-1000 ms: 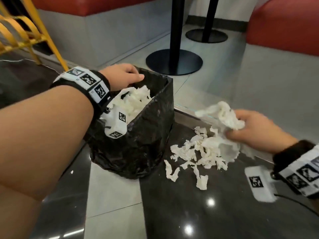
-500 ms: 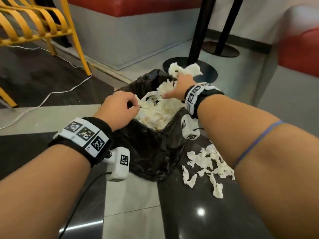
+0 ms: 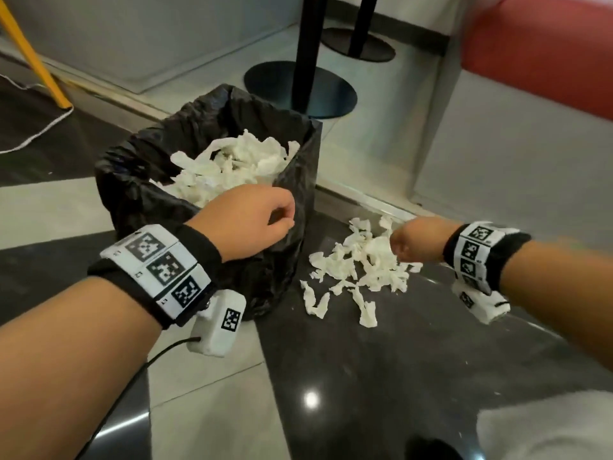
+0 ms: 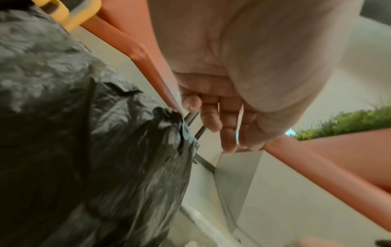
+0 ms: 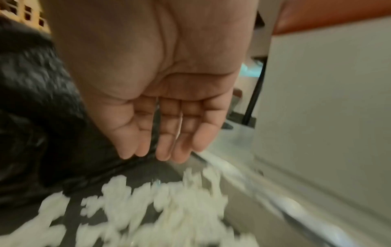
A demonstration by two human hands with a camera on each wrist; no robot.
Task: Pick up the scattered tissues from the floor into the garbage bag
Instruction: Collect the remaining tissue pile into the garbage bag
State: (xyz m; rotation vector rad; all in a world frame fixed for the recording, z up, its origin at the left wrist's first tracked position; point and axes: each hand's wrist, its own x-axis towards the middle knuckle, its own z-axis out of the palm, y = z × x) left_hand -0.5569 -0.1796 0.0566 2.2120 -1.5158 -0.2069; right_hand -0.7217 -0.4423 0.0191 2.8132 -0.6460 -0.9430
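Observation:
A black garbage bag (image 3: 139,194) stands open on the floor, holding a heap of white tissues (image 3: 232,161). More torn tissues (image 3: 358,270) lie scattered on the dark tile to its right. My left hand (image 3: 252,220) hangs at the bag's near right edge. Its fingers (image 4: 211,117) are loosely curled and hold nothing, beside the bag's wall (image 4: 84,133). My right hand (image 3: 411,244) hovers just over the floor pile, empty. Its fingers (image 5: 158,125) are straight and point down at the blurred tissues (image 5: 148,208).
Two black table pedestals (image 3: 308,88) (image 3: 358,44) stand behind the bag. A red bench (image 3: 547,44) with a grey base runs along the right. A yellow chair leg (image 3: 33,54) and a white cable (image 3: 39,127) are at far left. A metal floor strip (image 3: 365,200) borders the pile.
My right hand dropped its handful of tissues into the bag, then swung back right and down to the floor pile, empty. My left hand shifted right along the bag's rim.

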